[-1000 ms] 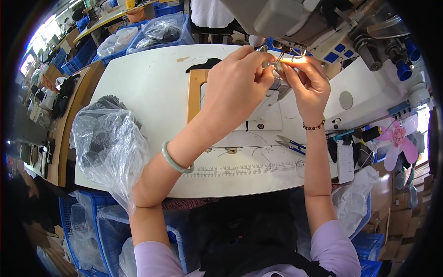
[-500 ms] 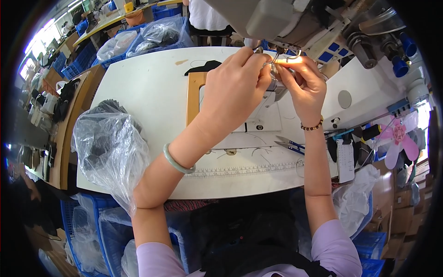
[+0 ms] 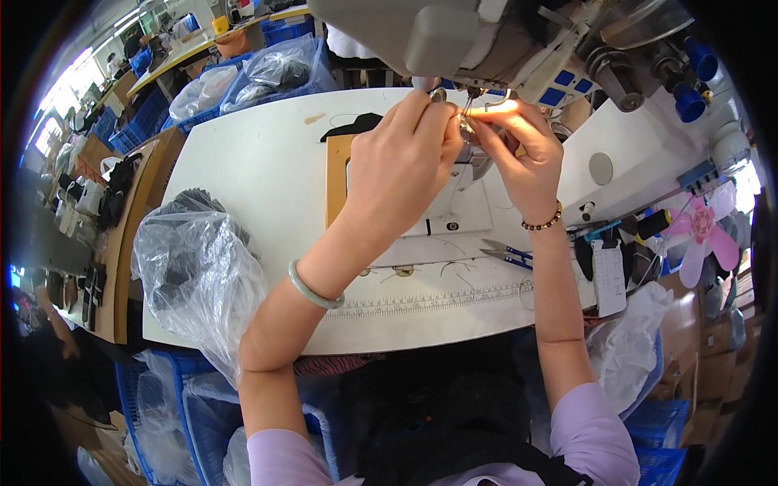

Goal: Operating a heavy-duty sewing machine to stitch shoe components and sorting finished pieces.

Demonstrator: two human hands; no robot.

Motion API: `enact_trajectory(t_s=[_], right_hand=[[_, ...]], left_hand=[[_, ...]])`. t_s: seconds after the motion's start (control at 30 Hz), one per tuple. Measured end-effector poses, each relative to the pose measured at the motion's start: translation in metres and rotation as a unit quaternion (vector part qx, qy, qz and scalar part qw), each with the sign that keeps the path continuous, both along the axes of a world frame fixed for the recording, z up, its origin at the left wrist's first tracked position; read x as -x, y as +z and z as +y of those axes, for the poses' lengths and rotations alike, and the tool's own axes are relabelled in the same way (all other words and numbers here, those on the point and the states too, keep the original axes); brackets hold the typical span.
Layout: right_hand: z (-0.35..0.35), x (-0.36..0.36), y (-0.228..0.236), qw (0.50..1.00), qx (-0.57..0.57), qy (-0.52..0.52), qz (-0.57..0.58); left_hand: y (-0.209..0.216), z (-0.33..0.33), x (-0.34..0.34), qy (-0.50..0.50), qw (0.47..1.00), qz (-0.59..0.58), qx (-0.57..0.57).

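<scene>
Both my hands are raised to the needle area of a sewing machine (image 3: 454, 40), under its head. My left hand (image 3: 403, 162) is closed in a pinch beside the needle, its fingertips partly hidden behind the hand. From the other side my right hand (image 3: 523, 150) reaches in, thumb and forefinger pinched together close to the needle. Whatever either hand holds is too small to make out. Below them lies the machine's metal bed plate (image 3: 470, 212). A pair of thread snips (image 3: 508, 254) rests on the table near my right forearm.
A clear plastic bag of dark pieces (image 3: 194, 259) lies at the left of the white table (image 3: 259, 146). A black fabric piece (image 3: 354, 126) is behind my left hand. At the right stands a pink fan (image 3: 702, 228). Blue crates (image 3: 154, 405) flank my seat.
The view has shifted slightly, so the machine head and hands appear a little farther left. Both hands stay pinched at the needle, with only slight finger movement.
</scene>
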State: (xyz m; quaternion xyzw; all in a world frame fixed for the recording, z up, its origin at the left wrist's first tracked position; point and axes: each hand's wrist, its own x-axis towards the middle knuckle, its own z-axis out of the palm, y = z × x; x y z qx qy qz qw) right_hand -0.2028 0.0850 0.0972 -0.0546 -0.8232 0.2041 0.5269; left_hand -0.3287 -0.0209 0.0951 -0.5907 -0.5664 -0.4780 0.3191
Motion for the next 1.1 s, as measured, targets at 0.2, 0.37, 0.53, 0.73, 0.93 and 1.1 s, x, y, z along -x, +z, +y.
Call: enact_trajectory(t_s=[0.2,0.37,0.53,0.73,0.93,1.1], right_hand=[[-0.002,0.001,-0.003,0.998,-0.043,-0.024,0.044],[-0.001,-0.003,-0.006,0.994,-0.074,-0.021,0.079],[-0.01,-0.005,-0.005,1.0,0.01,-0.01,0.024],[-0.018,-0.005,0.002,0.989,0.147,0.016,-0.016],[-0.032,-0.044,0.005,0.977,0.146,0.011,-0.156],[-0.038,-0.076,0.003,0.931,0.226,0.111,-0.265]], left_hand=[[0.005,-0.012,0.004,-0.178,0.938,-0.29,0.057],[0.006,-0.025,0.01,-0.416,0.769,-0.484,0.044],[0.005,-0.037,0.017,-0.536,0.653,-0.523,0.11],[-0.001,-0.034,0.017,-0.323,0.844,-0.419,0.085],[0.01,-0.045,0.001,0.079,0.983,0.168,0.003],[0.011,-0.053,-0.032,-0.015,0.939,0.302,0.161]])
